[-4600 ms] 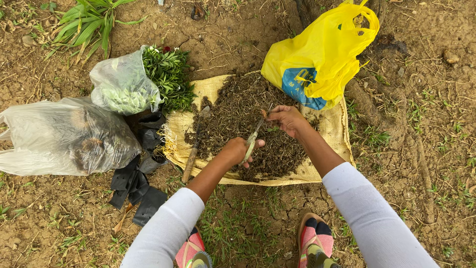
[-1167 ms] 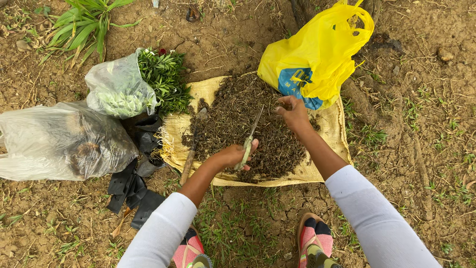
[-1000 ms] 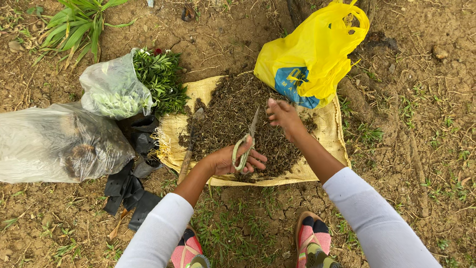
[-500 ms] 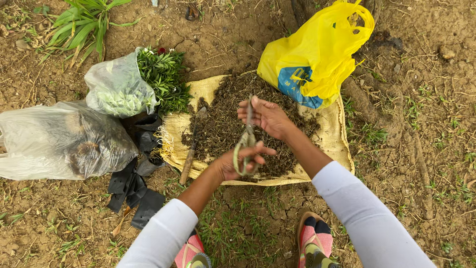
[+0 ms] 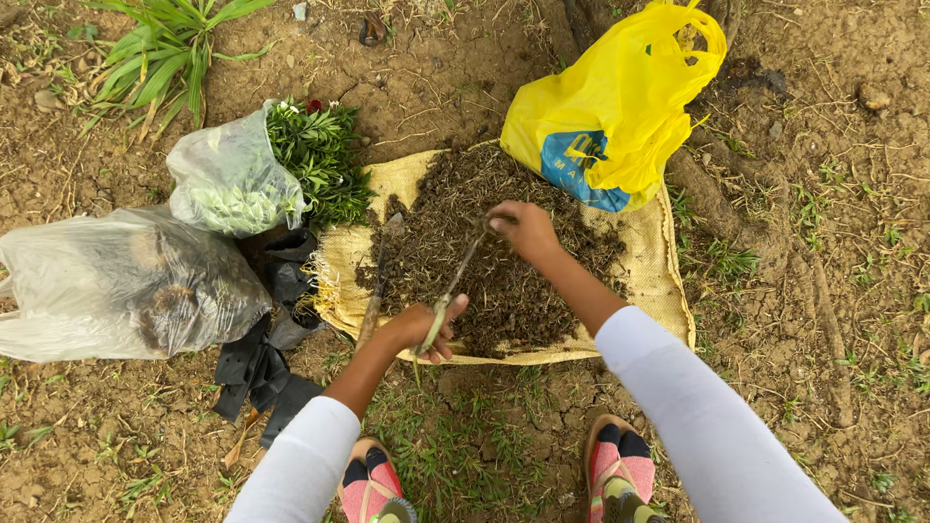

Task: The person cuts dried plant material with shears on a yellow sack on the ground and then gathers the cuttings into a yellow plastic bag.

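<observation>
— What's spread on that yellow sack (image 5: 668,281)?

— A dark pile of dry roots and soil (image 5: 484,261); she looks to be trimming, so the next snip needs the strand kept taut

— Her grip?

— Left hand (image 5: 421,329) closed round the scissors (image 5: 448,295); right hand (image 5: 523,228) pinching a thin strand at the pile's top

— In the way?

— Yellow bag (image 5: 610,107) crowds the far edge; clear bag of green sprigs (image 5: 237,179) sits left, apart

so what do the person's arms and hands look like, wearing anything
Both arms wear long, plain white close-fitting sleeves with no markings, the left sleeve and right sleeve ending partway along the forearm, leaving the lower forearms bare. The left hand and right hand are bare: no gloves, and no rings, watch or bracelets that can be made out.
</observation>
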